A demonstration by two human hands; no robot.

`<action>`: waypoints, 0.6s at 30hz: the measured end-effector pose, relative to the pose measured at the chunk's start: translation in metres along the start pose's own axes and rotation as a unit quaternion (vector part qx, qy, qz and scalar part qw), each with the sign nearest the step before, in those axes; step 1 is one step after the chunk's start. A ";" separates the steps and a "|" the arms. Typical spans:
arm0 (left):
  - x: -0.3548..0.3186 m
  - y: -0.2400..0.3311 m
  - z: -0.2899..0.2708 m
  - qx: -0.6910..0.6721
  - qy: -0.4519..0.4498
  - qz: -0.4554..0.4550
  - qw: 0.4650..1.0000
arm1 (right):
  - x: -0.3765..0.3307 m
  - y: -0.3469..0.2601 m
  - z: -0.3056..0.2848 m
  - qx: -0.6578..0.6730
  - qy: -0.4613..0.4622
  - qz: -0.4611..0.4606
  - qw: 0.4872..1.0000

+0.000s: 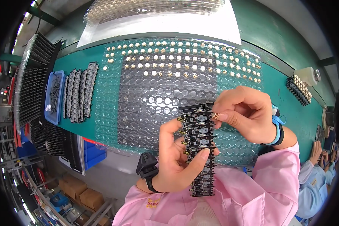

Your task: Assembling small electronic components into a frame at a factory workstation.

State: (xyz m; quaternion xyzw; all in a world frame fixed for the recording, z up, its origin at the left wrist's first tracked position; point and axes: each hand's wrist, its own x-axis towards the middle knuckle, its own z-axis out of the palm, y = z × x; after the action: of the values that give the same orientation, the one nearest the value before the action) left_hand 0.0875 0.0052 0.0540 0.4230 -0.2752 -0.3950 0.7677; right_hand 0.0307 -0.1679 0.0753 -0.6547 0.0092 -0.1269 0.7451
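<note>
My left hand (176, 165) grips a long black circuit board panel (202, 130), its thumb across the front. The panel is made of several small boards in a row, with small gold cylindrical parts along its left edge. At the panel's upper right edge, my right hand (248, 113) pinches a small gold-coloured part (215, 116) between thumb and finger. Whether that part touches the board, I cannot tell. Beneath both hands lies a clear blister tray (146, 126) with round pockets. Small round white and gold components (180, 50) sit in its far rows.
Left on the green table (73, 130) lie several black board strips (79, 94) and a blue bin (52, 119) with thin dark pieces. Black racks (35, 81) stand beyond. Stacked clear trays (154, 11) lie at the back. A board stack (298, 89) and co-workers' hands (315, 152) are at right.
</note>
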 end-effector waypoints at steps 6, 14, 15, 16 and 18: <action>0.000 -0.002 0.002 0.003 0.015 0.000 1.000 | -0.001 -0.004 0.000 0.069 -0.013 0.043 0.997; 0.000 -0.003 0.000 0.017 0.002 0.000 1.000 | 0.000 -0.002 0.000 0.031 0.010 0.016 0.999; 0.000 -0.003 0.000 0.017 -0.001 0.003 1.000 | 0.000 -0.002 0.001 0.016 0.016 0.008 1.000; -0.001 -0.003 0.000 0.017 -0.005 0.007 1.000 | 0.000 -0.002 0.002 0.016 0.016 0.008 1.000; -0.001 -0.004 0.000 0.016 -0.008 0.011 1.000 | 0.000 -0.004 0.003 0.042 0.031 0.027 0.998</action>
State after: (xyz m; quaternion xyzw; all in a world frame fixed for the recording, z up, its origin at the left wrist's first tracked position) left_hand 0.0855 0.0043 0.0506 0.4290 -0.2927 -0.3852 0.7628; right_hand 0.0307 -0.1659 0.0796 -0.6184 0.0446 -0.1271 0.7742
